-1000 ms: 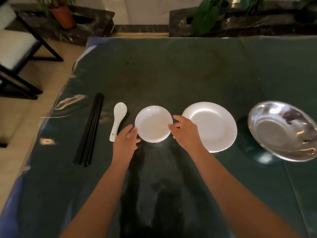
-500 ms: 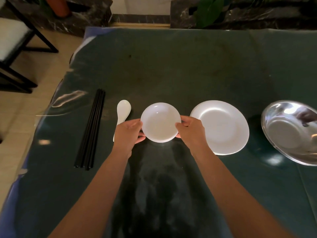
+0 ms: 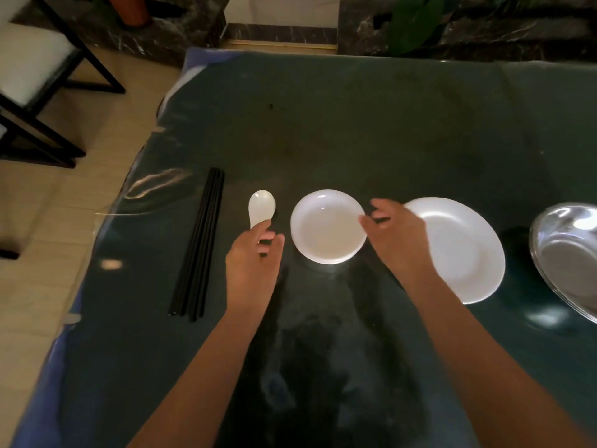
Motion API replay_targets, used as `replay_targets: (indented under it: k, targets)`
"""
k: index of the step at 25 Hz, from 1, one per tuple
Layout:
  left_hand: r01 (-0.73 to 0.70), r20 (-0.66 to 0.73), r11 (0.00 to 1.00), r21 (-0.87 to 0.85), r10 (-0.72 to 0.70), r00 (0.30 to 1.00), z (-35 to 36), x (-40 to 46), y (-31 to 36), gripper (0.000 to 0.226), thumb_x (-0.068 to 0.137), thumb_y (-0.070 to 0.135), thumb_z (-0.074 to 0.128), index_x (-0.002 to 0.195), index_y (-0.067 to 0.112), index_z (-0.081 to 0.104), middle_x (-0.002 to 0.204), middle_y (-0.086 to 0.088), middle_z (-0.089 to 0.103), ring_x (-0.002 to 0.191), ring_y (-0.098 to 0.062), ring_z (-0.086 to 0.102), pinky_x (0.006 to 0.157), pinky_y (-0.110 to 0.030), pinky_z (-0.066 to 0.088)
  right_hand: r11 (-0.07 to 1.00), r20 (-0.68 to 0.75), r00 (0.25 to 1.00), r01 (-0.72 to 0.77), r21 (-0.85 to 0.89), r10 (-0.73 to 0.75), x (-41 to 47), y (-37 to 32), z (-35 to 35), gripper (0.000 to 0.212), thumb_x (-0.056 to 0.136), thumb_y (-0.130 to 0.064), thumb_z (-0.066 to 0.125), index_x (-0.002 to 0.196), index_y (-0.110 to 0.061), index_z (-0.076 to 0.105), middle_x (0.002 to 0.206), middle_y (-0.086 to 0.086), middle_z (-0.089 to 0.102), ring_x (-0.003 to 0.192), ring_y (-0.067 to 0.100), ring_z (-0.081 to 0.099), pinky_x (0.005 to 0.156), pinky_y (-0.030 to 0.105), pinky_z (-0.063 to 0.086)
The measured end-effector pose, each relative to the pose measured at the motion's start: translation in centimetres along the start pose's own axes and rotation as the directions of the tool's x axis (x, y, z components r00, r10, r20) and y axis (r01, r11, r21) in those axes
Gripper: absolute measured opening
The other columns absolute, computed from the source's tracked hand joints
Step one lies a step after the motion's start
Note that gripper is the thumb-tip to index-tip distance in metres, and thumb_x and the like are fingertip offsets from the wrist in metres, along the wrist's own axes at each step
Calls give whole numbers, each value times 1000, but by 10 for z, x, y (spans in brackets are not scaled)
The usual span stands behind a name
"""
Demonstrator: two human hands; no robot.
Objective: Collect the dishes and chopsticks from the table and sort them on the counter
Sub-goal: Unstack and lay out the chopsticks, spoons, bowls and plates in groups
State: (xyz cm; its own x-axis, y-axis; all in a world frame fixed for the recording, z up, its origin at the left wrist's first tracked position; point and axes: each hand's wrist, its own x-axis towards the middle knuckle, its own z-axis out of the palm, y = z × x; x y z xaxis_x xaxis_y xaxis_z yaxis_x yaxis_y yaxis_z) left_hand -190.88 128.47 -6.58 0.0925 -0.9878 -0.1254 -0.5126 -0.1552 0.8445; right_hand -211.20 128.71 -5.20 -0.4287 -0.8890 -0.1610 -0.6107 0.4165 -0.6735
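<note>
A small white dish [image 3: 326, 227] sits near the middle of the dark green table [image 3: 355, 140]. My right hand [image 3: 394, 244] pinches its right rim, thumb on the edge. My left hand [image 3: 255, 257] is closed over the handle of a white ceramic spoon [image 3: 261, 206], which lies just left of the dish; the handle is hidden under my fingers. Several black chopsticks [image 3: 200, 244] lie in a bundle further left. A larger white plate [image 3: 462, 250] lies right of the dish, partly behind my right hand.
A shiny steel bowl [image 3: 571, 253] stands at the right edge of view. The table's left edge runs diagonally beside a tiled floor. A black-framed chair [image 3: 35, 69] stands at the far left. Dark marble planters with a leafy plant [image 3: 410, 24] line the back.
My left hand has let go of the small dish and moved left onto the spoon's handle. My right hand stays on the dish's right rim.
</note>
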Motion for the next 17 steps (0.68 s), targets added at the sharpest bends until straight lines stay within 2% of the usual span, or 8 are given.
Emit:
replay_targets:
  k: [1, 2, 4, 6, 9, 11, 14, 17]
  targets:
    - [-141, -58, 978, 154, 152, 987, -12, -7, -10, 34, 84, 27, 61, 118, 22, 59, 98, 19, 56, 81, 8, 56, 71, -2, 38, 993, -84, 990, 104, -62, -109, 4, -9, -3, 40, 84, -30, 61, 122, -18, 58, 112, 7, 65, 88, 21, 64, 82, 28, 46]
    - [-264, -51, 919, 292, 290, 956, -24, -13, -23, 38, 82, 25, 66, 119, 22, 58, 104, 15, 56, 88, 5, 54, 76, -4, 36, 974, -123, 968, 209, -86, -219, 10, -22, -4, 41, 83, -30, 63, 122, -19, 58, 113, 8, 63, 87, 21, 63, 81, 31, 48]
    - [-451, 89, 763, 463, 466, 880, -40, -17, -49, 46, 74, 15, 75, 118, 13, 61, 114, -2, 62, 102, -16, 59, 87, -24, 47, 920, -38, 924, 375, -112, -381, 28, -49, 6, 42, 83, -28, 64, 124, -20, 56, 117, 9, 60, 93, 22, 61, 86, 36, 50]
    - [-509, 216, 685, 521, 471, 855, -48, -15, -65, 50, 68, 9, 79, 116, 6, 64, 117, -15, 63, 105, -32, 62, 89, -43, 51, 861, 171, 873, 482, -164, -457, 46, -77, 27, 45, 84, -25, 64, 128, -21, 54, 120, 9, 58, 103, 23, 59, 91, 36, 48]
    - [-528, 271, 665, 529, 457, 847, -50, -7, -76, 49, 69, 10, 79, 116, 7, 64, 116, -15, 65, 100, -30, 65, 82, -41, 56, 839, 436, 801, 519, -163, -410, 64, -106, 63, 44, 85, -22, 64, 128, -22, 55, 124, 7, 60, 104, 20, 61, 88, 27, 44]
    - [-548, 259, 668, 503, 489, 833, -50, -3, -78, 45, 70, 11, 78, 113, 8, 66, 112, -12, 67, 94, -27, 67, 77, -37, 57, 825, 544, 755, 534, -184, -367, 71, -117, 83, 42, 85, -18, 62, 126, -19, 56, 127, 6, 60, 107, 19, 60, 85, 21, 39]
    - [-554, 211, 688, 469, 522, 827, -48, 0, -78, 36, 70, 7, 77, 105, 8, 68, 105, -9, 68, 86, -22, 68, 70, -30, 57, 771, 578, 725, 590, -241, -374, 76, -124, 105, 34, 86, -8, 56, 118, -14, 63, 127, 4, 61, 114, 20, 57, 90, 22, 40]
    - [-551, 206, 716, 429, 516, 831, -45, 3, -76, 29, 74, 3, 73, 101, 8, 68, 99, -6, 67, 77, -17, 65, 57, -24, 54, 772, 540, 754, 575, -270, -373, 79, -123, 113, 33, 85, 0, 50, 108, -14, 70, 117, 5, 66, 103, 22, 61, 79, 21, 43]
